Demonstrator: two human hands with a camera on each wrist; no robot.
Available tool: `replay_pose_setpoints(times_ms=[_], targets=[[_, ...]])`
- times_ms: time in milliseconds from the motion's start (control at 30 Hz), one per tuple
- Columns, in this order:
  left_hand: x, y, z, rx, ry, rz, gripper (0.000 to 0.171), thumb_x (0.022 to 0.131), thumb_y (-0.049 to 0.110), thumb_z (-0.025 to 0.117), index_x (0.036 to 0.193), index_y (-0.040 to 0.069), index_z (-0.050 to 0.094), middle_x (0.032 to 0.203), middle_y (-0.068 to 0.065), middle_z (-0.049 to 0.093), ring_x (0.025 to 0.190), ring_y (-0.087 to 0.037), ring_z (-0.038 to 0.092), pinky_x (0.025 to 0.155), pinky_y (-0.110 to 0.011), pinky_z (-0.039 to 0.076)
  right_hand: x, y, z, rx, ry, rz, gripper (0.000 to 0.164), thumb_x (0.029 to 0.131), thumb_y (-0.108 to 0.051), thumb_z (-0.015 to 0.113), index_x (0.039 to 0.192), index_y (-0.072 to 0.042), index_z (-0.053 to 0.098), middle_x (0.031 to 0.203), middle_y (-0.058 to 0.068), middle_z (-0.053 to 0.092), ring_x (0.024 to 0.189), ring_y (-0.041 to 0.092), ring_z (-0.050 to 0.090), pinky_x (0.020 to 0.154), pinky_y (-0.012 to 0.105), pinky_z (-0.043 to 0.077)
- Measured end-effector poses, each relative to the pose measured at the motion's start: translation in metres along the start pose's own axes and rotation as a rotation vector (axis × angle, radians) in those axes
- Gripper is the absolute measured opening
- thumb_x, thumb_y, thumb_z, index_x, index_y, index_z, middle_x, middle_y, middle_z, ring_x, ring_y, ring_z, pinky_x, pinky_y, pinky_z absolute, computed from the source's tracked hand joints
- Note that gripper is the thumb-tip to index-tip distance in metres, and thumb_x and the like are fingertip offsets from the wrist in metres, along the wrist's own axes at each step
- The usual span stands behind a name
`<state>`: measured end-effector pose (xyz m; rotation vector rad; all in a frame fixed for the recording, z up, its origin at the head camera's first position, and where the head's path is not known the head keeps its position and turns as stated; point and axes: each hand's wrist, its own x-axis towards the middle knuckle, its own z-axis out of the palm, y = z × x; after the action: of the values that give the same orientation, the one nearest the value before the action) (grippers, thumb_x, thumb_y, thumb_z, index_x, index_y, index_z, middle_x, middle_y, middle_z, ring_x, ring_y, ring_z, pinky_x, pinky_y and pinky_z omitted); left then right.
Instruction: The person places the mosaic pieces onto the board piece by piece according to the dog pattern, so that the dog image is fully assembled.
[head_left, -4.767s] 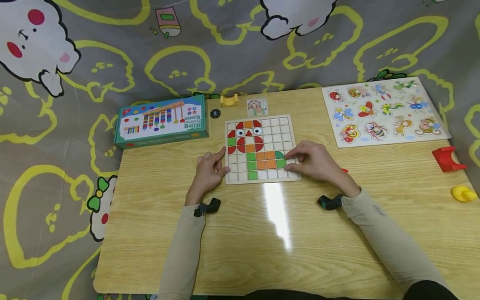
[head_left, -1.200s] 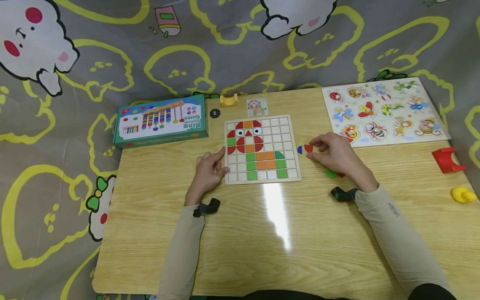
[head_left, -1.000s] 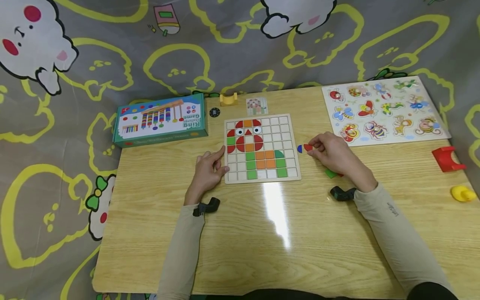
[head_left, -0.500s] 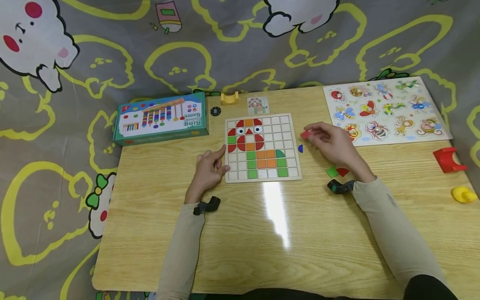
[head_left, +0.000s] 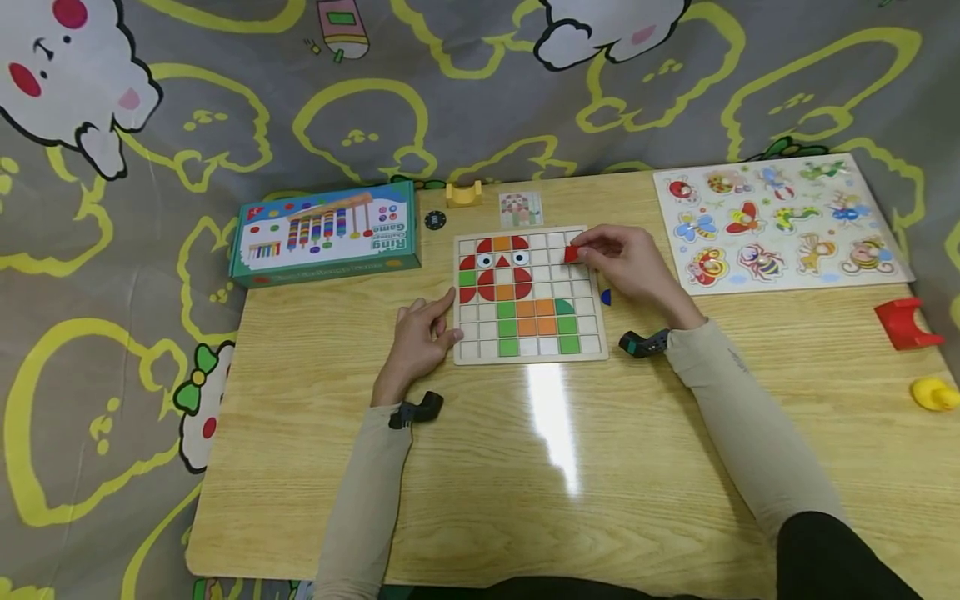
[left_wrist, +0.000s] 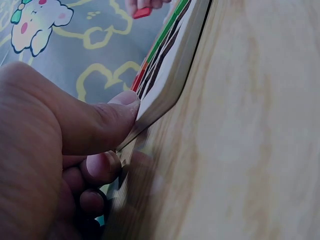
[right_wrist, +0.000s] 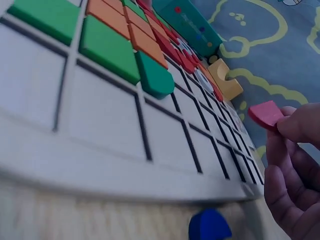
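My right hand [head_left: 626, 258] pinches a red quarter-circle tile [head_left: 572, 253] between thumb and fingers, over the upper right cells of the wooden grid board [head_left: 531, 362]. In the right wrist view the red tile [right_wrist: 266, 115] shows its curved edge, held up beyond the cells. The thumb and index finger of my left hand [head_left: 416, 342] rest spread apart at the board's left edge. Up close, the left thumb [left_wrist: 112, 117] lies right at that rim. Red, orange, green and white tiles with two eye tiles form a figure on the board. A rounded blue tile [head_left: 607, 297] lies just right of it.
Behind the board are a pattern card [head_left: 521, 209], a yellow arch block [head_left: 463, 195] and a black disc [head_left: 435, 220]. A ring game box [head_left: 326, 233] stands left. To the right are an insect puzzle board [head_left: 783, 221], a red arch block [head_left: 906, 324] and a yellow duck [head_left: 934, 393].
A green tile was added at the board's lower right. My right hand then picked up the red tile beside the board and carried it left over the upper right cells. My left hand stayed put.
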<state>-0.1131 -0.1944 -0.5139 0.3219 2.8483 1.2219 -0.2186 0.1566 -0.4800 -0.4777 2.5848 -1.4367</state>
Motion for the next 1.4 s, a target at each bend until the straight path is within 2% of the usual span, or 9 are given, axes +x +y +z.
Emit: replay_pose_setpoints(times_ms=[100, 267, 433, 600, 833, 933, 1100, 1400], targets=[[0.000, 0.000, 0.000, 0.002, 0.002, 0.000, 0.068, 0.086, 0.020, 0.076, 0.148, 0.014, 0.047, 0.069, 0.001, 0.050, 0.069, -0.016, 0.034, 0.076, -0.033, 0.021, 0.009, -0.005, 0.004, -0.018, -0.017, -0.011, 0.023, 0.099, -0.025, 0.058, 0.115, -0.014, 0.071, 0.112, 0.003, 0.069, 0.093, 0.015, 0.062, 0.079, 0.023, 0.045], [0.000, -0.001, 0.000, 0.000, 0.008, 0.002, 0.069, 0.086, 0.021, 0.076, 0.148, 0.015, 0.047, 0.068, 0.002, 0.050, 0.068, -0.016, 0.034, 0.076, -0.033, 0.020, 0.023, -0.012, 0.014, -0.033, -0.045, -0.015, 0.024, 0.101, -0.023, 0.056, 0.116, -0.013, 0.071, 0.109, 0.005, 0.069, 0.088, 0.018, 0.058, 0.075, 0.028, 0.043], [-0.001, -0.002, 0.002, 0.000, 0.008, 0.013, 0.068, 0.086, 0.021, 0.075, 0.148, 0.014, 0.047, 0.068, 0.002, 0.050, 0.068, -0.015, 0.035, 0.076, -0.033, 0.020, 0.035, -0.012, 0.024, -0.066, -0.072, -0.006, 0.023, 0.098, -0.020, 0.060, 0.116, -0.011, 0.070, 0.102, 0.006, 0.069, 0.085, 0.018, 0.061, 0.074, 0.028, 0.045], [-0.001, -0.002, 0.002, -0.007, 0.009, 0.025, 0.068, 0.086, 0.021, 0.076, 0.147, 0.014, 0.047, 0.068, 0.002, 0.050, 0.068, -0.016, 0.034, 0.077, -0.033, 0.020, 0.042, -0.013, 0.028, -0.119, -0.085, 0.003, 0.018, 0.097, -0.020, 0.062, 0.109, -0.012, 0.072, 0.098, 0.006, 0.070, 0.086, 0.019, 0.062, 0.078, 0.032, 0.046], [0.000, -0.001, 0.001, 0.004, 0.013, 0.022, 0.069, 0.085, 0.021, 0.076, 0.147, 0.014, 0.047, 0.068, 0.002, 0.049, 0.068, -0.015, 0.034, 0.076, -0.033, 0.020, 0.047, -0.013, 0.030, -0.160, -0.106, -0.026, 0.024, 0.097, -0.019, 0.063, 0.117, -0.012, 0.073, 0.109, 0.008, 0.071, 0.091, 0.019, 0.062, 0.081, 0.035, 0.045], [0.000, -0.002, 0.001, 0.009, 0.011, 0.022, 0.069, 0.085, 0.022, 0.076, 0.148, 0.015, 0.047, 0.068, 0.002, 0.049, 0.068, -0.015, 0.034, 0.076, -0.033, 0.020, 0.047, -0.013, 0.031, -0.152, -0.107, -0.028, 0.027, 0.094, -0.022, 0.067, 0.118, -0.010, 0.072, 0.104, 0.008, 0.070, 0.086, 0.019, 0.061, 0.076, 0.032, 0.045], [0.001, -0.001, 0.001, 0.005, 0.010, 0.022, 0.068, 0.086, 0.021, 0.076, 0.147, 0.014, 0.048, 0.067, 0.002, 0.049, 0.068, -0.016, 0.034, 0.076, -0.033, 0.020, 0.046, -0.011, 0.031, -0.152, -0.099, -0.041, 0.029, 0.086, -0.024, 0.077, 0.110, -0.008, 0.073, 0.093, 0.006, 0.068, 0.079, 0.019, 0.059, 0.070, 0.028, 0.044], [0.001, -0.001, 0.001, -0.002, 0.011, 0.023, 0.067, 0.086, 0.020, 0.075, 0.147, 0.013, 0.048, 0.067, 0.002, 0.050, 0.068, -0.016, 0.033, 0.075, -0.033, 0.020, 0.045, -0.015, 0.031, -0.200, -0.160, -0.103, 0.023, 0.088, -0.018, 0.074, 0.110, -0.012, 0.076, 0.096, 0.004, 0.071, 0.075, 0.017, 0.058, 0.069, 0.033, 0.044]])
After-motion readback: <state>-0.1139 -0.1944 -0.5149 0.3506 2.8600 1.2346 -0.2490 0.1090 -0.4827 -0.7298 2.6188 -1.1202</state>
